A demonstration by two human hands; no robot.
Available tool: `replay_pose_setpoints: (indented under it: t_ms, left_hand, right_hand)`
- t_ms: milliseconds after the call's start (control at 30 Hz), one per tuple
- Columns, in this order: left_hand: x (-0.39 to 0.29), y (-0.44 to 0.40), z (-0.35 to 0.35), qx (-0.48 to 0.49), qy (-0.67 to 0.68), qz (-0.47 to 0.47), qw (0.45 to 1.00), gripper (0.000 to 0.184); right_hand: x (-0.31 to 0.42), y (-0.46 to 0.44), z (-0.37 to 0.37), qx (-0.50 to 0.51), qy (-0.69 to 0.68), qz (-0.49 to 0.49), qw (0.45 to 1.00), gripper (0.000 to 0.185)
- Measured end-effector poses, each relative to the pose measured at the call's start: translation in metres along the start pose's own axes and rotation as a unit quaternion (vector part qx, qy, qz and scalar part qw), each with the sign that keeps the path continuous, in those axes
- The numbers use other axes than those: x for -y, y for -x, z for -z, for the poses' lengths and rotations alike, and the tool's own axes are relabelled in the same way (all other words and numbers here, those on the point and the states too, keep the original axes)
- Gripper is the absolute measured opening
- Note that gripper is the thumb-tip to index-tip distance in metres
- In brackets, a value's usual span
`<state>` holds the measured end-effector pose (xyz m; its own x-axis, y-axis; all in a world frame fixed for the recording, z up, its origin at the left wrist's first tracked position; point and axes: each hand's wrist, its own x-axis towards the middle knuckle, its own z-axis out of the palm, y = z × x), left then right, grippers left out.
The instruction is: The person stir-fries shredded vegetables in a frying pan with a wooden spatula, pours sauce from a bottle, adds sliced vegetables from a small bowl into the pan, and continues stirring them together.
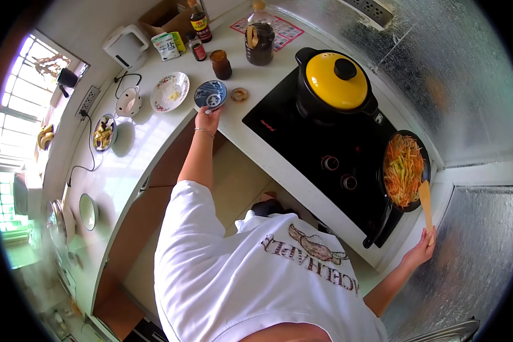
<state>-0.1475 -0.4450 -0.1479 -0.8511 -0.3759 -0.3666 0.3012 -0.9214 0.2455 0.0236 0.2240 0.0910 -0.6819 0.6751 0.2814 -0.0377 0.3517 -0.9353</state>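
My left hand (208,118) grips the near rim of a small blue patterned bowl (211,93) at the counter's edge. My right hand (423,248) is closed around the handle of a wooden spatula (425,199). The spatula's blade reaches the right edge of a black frying pan (422,153) on the cooktop. Shredded orange and pale green vegetables (403,171) fill the pan. Beside the blue bowl are a brown jar (220,65) and a small round lid (240,94). Whether the bowl touches the counter I cannot tell.
A black pot with a yellow lid (333,85) stands on the black cooktop (290,131). Along the counter are a floral plate (170,92), several bowls, a white kettle (125,48) and bottles, including a large dark one (260,45). A cord (91,142) trails leftward.
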Motion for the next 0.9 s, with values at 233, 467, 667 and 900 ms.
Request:
replay_pose_setpoints:
  t_ms: [233,467,667,900]
  left_hand:
    - [-0.022,-0.013,0.021,0.048,-0.289,0.076,0.953,0.052]
    - [0.014,0.086,-0.008,-0.108,-0.420,-0.050,0.900,0.034]
    - [0.183,0.231,-0.076,0.242,-0.604,0.172,0.740,0.024]
    - [0.328,0.336,-0.108,0.381,-0.572,0.466,0.557,0.048]
  right_hand:
    - [-0.015,-0.003,0.001,-0.001,0.021,0.032,0.999,0.028]
    - [-0.019,-0.013,0.011,-0.004,0.063,0.039,0.997,0.024]
    - [-0.048,-0.050,-0.003,0.075,0.218,0.143,0.962,0.020]
    - [-0.024,-0.026,-0.028,0.193,0.195,0.202,0.940,0.017]
